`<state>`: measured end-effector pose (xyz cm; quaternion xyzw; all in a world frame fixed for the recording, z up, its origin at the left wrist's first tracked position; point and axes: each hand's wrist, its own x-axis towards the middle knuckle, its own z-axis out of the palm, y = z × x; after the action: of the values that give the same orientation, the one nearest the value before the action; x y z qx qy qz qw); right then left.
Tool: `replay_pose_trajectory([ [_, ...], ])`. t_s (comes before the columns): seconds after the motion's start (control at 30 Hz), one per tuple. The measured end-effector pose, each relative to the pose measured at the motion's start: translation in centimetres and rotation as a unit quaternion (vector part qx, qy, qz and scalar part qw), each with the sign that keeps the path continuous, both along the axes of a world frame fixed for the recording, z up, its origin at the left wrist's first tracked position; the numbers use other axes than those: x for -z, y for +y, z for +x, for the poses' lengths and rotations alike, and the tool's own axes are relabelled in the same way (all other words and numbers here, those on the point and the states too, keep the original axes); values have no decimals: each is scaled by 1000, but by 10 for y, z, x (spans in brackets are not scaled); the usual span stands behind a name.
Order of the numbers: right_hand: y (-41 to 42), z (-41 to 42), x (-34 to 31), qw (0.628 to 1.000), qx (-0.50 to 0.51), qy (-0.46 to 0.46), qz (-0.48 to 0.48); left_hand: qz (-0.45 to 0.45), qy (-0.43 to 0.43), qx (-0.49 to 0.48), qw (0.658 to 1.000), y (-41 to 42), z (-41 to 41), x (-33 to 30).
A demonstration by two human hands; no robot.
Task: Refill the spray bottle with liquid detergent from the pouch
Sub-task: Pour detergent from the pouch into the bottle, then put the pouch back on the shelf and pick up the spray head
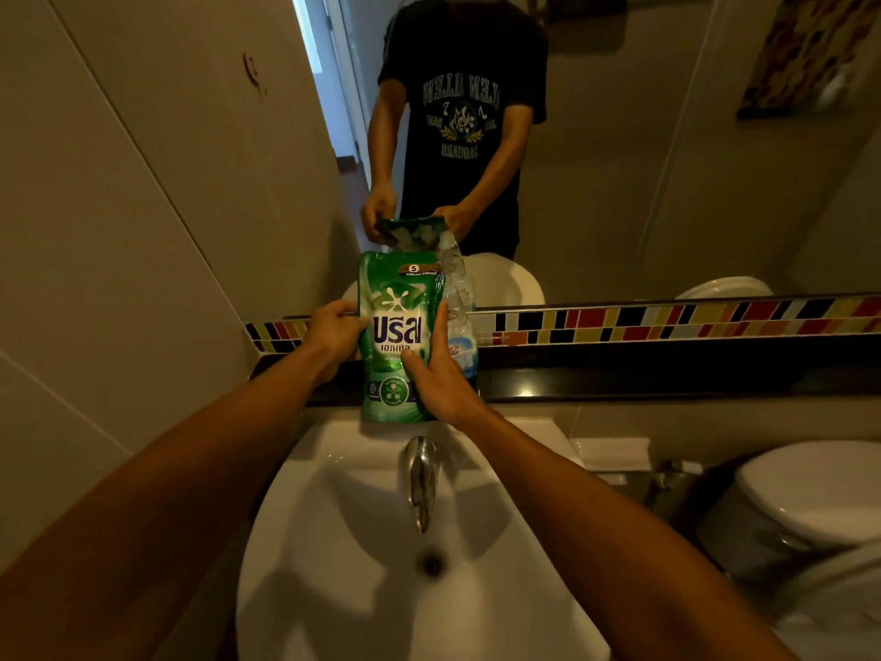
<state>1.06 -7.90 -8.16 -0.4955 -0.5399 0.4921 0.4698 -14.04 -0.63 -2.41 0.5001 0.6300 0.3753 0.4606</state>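
A green detergent pouch (398, 322) with white lettering stands upright at the back rim of the sink, in front of the mirror. My left hand (333, 331) grips its left edge. On its right side and lower front, my right hand (441, 374) wraps around it. Behind the pouch, half hidden, a clear bottle with a pale blue label (462, 326) stands on the dark ledge. Its top is hidden, so I cannot tell whether it is the spray bottle.
A white sink (333, 541) with a chrome tap (420, 479) lies right below the pouch. A dark ledge (619, 374) runs under the mirror (619, 183) and the coloured tile strip. A toilet (810, 498) stands at the right, a tiled wall at the left.
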Motion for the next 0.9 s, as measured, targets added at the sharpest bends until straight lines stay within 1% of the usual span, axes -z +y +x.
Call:
replay_pose_trajectory([
  [0.13,1,9,5,995,-3,-93,34,-25,-73,-17,997,4,5,25],
  [0.3,6,20,10,975,5,-210,69,-27,-160,-24,986,5,17,42],
  [0.4,7,28,13,967,6,-238,85,-10,-214,-25,977,4,20,46],
  [0.47,8,30,16,966,20,-228,117,7,-236,-29,971,3,18,46],
  [0.5,8,30,16,968,31,-209,133,16,-239,-24,971,3,17,45],
  [0.57,11,27,16,976,64,-144,147,37,-232,-6,972,3,13,42],
  [0.63,14,19,12,982,104,-77,138,52,-226,-1,973,2,8,38],
  [0.67,15,15,11,981,127,-57,133,57,-221,-4,974,0,4,34],
  [0.73,20,5,8,978,160,-49,122,69,-212,-13,975,-2,-6,29],
  [0.9,34,-32,-3,980,177,-41,81,82,-177,-51,980,-11,-47,19],
])
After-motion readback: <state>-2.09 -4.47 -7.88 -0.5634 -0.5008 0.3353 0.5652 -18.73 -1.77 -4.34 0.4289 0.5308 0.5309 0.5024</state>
